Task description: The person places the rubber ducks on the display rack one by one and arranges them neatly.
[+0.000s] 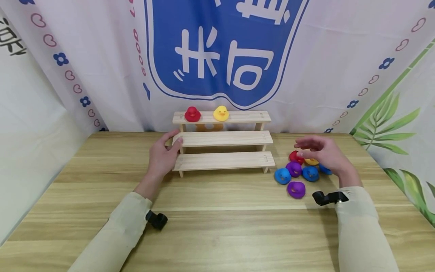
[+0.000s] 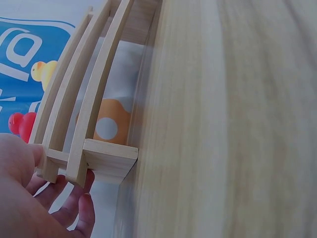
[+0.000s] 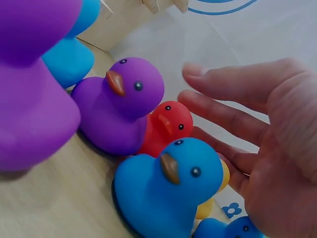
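Observation:
A three-tier wooden shelf (image 1: 224,139) stands at the back of the table. My left hand (image 1: 164,155) grips its left end; in the left wrist view the thumb lies over a plank and the fingers (image 2: 58,191) curl beneath. On the top tier sit a red rubber duck (image 1: 192,115) and a yellow rubber duck (image 1: 221,113). To the right, my right hand (image 1: 329,154) hovers over a group of ducks, fingers loosely bent and nothing between them. Nearest its fingertips are a red duck (image 3: 171,121) and a yellow duck (image 1: 311,161), partly hidden. Purple ducks (image 1: 296,190) and blue ducks (image 1: 283,176) sit in front.
The wood-grain table (image 1: 217,226) reaches back to a white printed curtain (image 1: 112,68) with a blue emblem, close behind the shelf. Both wrists wear black camera mounts (image 1: 330,198). Leaf-patterned cloth (image 1: 384,124) hangs along the right side.

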### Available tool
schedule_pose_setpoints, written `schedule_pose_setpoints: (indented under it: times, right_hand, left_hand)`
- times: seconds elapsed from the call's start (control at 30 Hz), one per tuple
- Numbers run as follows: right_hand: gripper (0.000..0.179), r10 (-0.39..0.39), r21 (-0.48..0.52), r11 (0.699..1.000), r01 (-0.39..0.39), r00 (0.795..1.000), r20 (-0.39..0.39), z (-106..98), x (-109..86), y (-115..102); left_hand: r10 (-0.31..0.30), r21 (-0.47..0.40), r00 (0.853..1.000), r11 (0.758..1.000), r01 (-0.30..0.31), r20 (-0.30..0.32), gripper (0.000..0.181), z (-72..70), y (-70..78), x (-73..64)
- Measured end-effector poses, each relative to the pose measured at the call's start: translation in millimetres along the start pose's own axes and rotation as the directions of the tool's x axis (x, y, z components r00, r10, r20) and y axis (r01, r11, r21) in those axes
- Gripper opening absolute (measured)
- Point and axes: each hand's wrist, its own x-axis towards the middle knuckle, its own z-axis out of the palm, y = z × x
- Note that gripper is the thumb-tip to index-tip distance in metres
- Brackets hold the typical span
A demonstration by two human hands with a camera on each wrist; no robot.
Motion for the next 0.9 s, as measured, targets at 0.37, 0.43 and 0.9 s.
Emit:
schedule_pose_setpoints:
  times: [0.37,0.43,0.9]
  right_hand:
    - [0.052,0.039,-0.053,0.998,-0.034,0.996,0.086,4.7,3.9,-2.6]
    - [0.053,0.042,-0.062,0.997,-0.036,0.995,0.094,5.1,3.9,-3.4]
    - [0.055,0.051,-0.155,0.987,-0.031,0.99,0.128,-0.5,3.0,-4.2]
  left_hand:
    - [0.005,-0.014,1.0,1.0,-0.005,0.009,0.048,-1.1,0.1,-0.5]
    - [0.002,-0.016,1.0,1.0,-0.002,0.01,0.048,-1.2,0.9,-1.0]
    - [-0.007,-0.004,1.0,1.0,0.007,0.011,0.049,-0.8,-1.4,0.9]
